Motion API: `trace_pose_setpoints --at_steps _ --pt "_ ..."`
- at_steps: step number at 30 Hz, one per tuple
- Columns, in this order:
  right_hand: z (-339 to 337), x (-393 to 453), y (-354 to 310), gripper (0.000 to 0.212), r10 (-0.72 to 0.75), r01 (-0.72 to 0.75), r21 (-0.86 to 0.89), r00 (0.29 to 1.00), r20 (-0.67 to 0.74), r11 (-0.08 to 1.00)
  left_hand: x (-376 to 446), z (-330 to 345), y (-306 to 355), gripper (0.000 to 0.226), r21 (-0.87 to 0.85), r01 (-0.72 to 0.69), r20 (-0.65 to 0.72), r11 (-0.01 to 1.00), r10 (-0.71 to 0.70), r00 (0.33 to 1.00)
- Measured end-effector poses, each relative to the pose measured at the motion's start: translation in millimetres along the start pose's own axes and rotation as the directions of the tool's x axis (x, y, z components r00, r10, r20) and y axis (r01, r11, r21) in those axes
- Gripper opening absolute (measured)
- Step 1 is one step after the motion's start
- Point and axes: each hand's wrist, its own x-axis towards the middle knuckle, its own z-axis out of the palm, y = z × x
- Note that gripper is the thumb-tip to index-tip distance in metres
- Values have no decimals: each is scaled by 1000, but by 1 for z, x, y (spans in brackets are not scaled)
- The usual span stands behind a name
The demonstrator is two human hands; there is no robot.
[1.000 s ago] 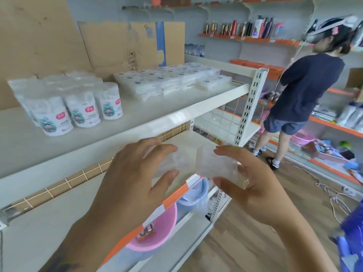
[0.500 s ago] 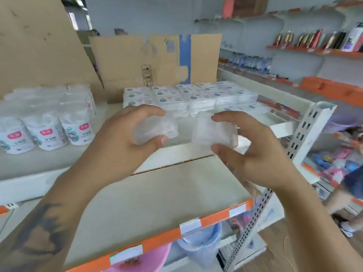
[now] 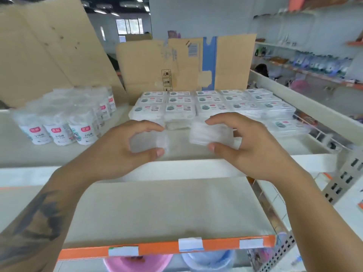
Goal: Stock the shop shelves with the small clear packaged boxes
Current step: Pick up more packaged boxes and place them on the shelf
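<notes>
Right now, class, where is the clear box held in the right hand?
In the head view, the clear box sits right of centre, pinched by the right hand above the upper shelf, just in front of the stacked labelled boxes.

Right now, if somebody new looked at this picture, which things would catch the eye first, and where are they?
First, the two hands in the middle: the left hand and the right hand each hold a small clear box, left box and right box, above the upper shelf. Behind them lie rows of stacked clear boxes, with white labelled packs to the left.
</notes>
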Motion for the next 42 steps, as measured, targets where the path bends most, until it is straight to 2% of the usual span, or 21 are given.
trace_pose_setpoints --at_steps 2,6,10,13,16,19,23,27,30,33,38,40,42 --pt "0 2 0 37 12 -13 69 1000 18 998 2 2 7 50 76 -77 -67 994 82 994" --pt "-4 7 -6 30 32 -45 320 998 45 946 16 11 29 54 32 -269 -127 963 271 954" --pt "1 11 -8 27 79 -62 499 997 -13 865 38 22 39 35 120 -435 -94 892 446 890" --pt "2 13 -8 28 174 -107 586 983 -59 803 41 35 40 23 -94 -333 -107 938 323 940" --pt "1 10 -9 30 199 -116 650 978 -56 751 39 45 41 22 -341 -226 -114 912 199 973" --pt "3 7 -6 46 171 -116 652 985 -21 750 38 47 39 25 -416 -196 -108 888 166 980" --pt "6 6 -6 52 167 -112 681 986 -15 724 36 45 38 33 -449 -158 -84 880 134 987" --pt "4 10 -6 51 182 -105 713 983 -32 694 38 44 40 23 -448 -143 -45 882 137 989" --pt "8 10 -7 41 180 -36 721 976 -123 692 37 43 40 16 -415 -131 15 901 150 989" --pt "13 7 -11 42 152 6 715 976 -157 699 36 45 40 24 -315 -109 89 943 144 986" --pt "14 5 -9 48 34 -33 594 999 10 804 35 46 42 34 -242 -125 99 962 153 983" --pt "12 4 -8 52 42 -43 597 999 16 801 34 45 43 35 -299 -151 69 942 179 981" --pt "9 4 -8 51 69 -49 641 998 -6 766 32 42 44 49 -376 -181 0 909 195 981"
